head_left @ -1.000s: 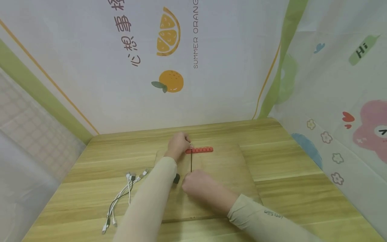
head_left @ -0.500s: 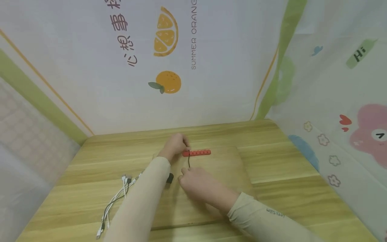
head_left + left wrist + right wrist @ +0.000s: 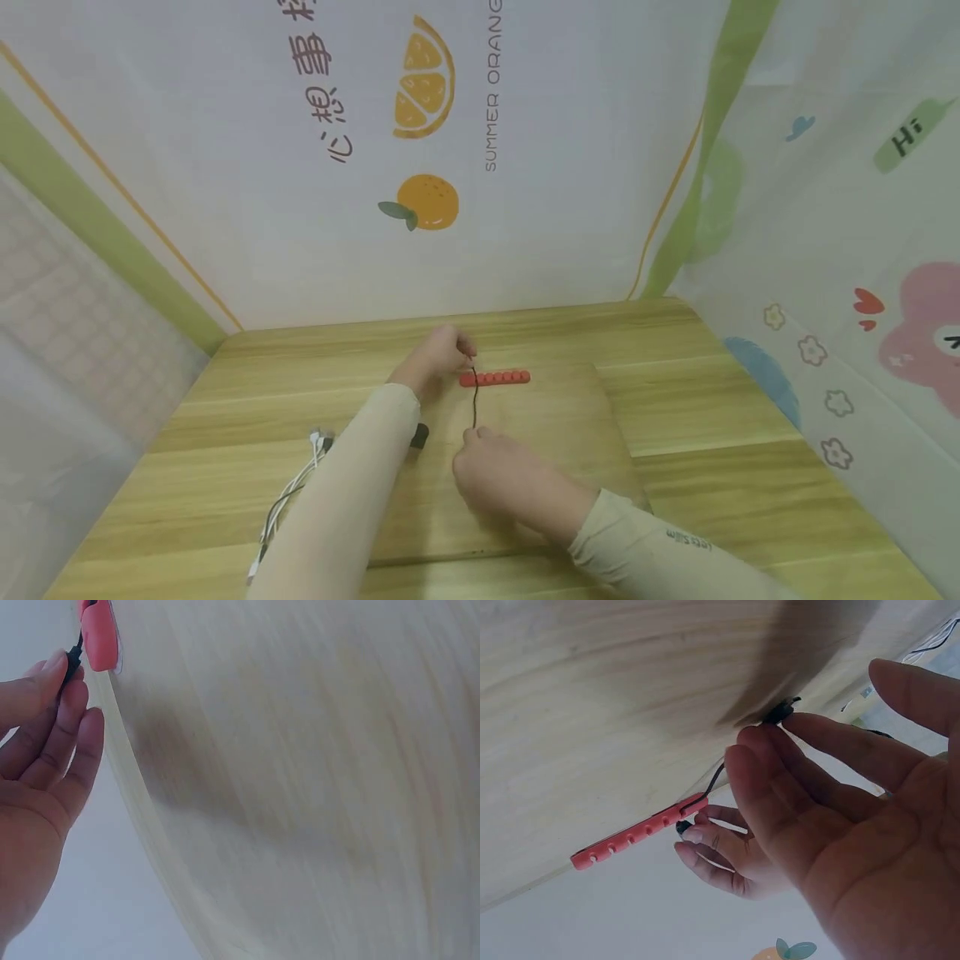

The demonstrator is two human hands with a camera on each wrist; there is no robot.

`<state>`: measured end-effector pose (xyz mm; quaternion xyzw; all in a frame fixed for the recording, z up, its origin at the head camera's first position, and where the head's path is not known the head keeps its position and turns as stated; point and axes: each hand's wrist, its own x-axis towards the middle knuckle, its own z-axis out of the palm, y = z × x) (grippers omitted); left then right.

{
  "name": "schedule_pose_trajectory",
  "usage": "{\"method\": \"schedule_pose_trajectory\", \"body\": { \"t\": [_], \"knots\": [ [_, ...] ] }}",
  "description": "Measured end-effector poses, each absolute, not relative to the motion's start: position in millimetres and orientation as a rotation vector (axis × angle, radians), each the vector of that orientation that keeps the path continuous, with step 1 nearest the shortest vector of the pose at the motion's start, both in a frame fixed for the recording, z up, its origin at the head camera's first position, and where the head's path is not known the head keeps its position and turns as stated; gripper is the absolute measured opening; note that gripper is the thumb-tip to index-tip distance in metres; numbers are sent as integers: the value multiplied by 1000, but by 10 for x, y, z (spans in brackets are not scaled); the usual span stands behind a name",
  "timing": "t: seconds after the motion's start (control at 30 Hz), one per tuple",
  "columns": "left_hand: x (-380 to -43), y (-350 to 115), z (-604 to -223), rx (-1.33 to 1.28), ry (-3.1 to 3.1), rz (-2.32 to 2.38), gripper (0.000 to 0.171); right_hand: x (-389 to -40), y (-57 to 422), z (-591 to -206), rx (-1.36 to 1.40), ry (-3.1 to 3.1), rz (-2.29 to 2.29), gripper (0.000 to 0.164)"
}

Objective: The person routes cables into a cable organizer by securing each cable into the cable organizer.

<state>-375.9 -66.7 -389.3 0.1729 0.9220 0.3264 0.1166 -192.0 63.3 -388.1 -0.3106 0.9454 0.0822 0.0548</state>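
Pinching black cable [image 3: 475, 407] across red clip [image 3: 504, 378], left hand [image 3: 442, 351] near far board edge [image 3: 558, 368], right hand [image 3: 495, 471] inward

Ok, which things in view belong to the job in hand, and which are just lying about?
In the job: black cable, red strip it crosses, board below.
Lying about, seemingly: cable bundle.
Black piece by the left sleeve: can't tell.

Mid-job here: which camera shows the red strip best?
The right wrist view: it shows the red strip large, with its notches and the black cable crossing it. The head view shows its length, but small; the left wrist view catches only one end.
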Motion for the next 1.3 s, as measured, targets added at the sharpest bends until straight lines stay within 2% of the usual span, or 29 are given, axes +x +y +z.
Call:
{"method": "schedule_pose_trajectory", "body": {
  "t": [0.3, 0.63, 0.97, 1.3],
  "knots": [
    [-3673, -630, -3931, 412, 2613, 1153, 24, -1808, 603, -3846, -1008, 2852, 412, 13],
    [-3671, -591, -3966, 585, 2710, 966, 31, -1816, 608, -3851, -1016, 2837, 433, 18],
    [-3587, -683, -3819, 707, 2680, 785, 40, -1823, 630, -3835, -993, 2853, 444, 25],
    [-3435, -860, -3541, 894, 2750, 540, 32, -1830, 608, -3756, -1010, 2910, 378, 26]
  ]
}}
